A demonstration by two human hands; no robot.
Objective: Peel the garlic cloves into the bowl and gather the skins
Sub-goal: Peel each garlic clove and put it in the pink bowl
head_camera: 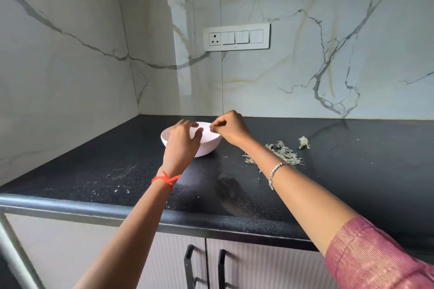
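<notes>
- Both hands are meeting over the white bowl (209, 148), which is sitting on the black countertop (352, 176) toward the back corner.
- The left hand (182, 142) is reaching across the near rim, back to the camera, fingers bending loosely down into the bowl. Whether it is holding a clove there, I cannot tell.
- The right hand (231, 128) is hovering just above the far rim with fingers curled tight, thumb and forefinger pressing together. Anything between them is too small to make out.
- The two sets of fingertips are sitting very close, nearly touching, above the bowl's opening.
- The garlic skins (281, 155) are lying in a loose grey-green heap on the counter to the right of the bowl, partly behind the right forearm.
- A small pale garlic piece (304, 142) is sitting on its own just beyond the heap, apart from it.
- The bowl's inside is mostly hidden by the left hand, so no peeled cloves are showing.
- A red thread (165, 179) is circling the left wrist, a silver bracelet (274, 172) the right, and a pink sleeve (375, 263) is covering the right upper arm.
- A switch panel (236, 37) is sitting on the marble wall behind.
</notes>
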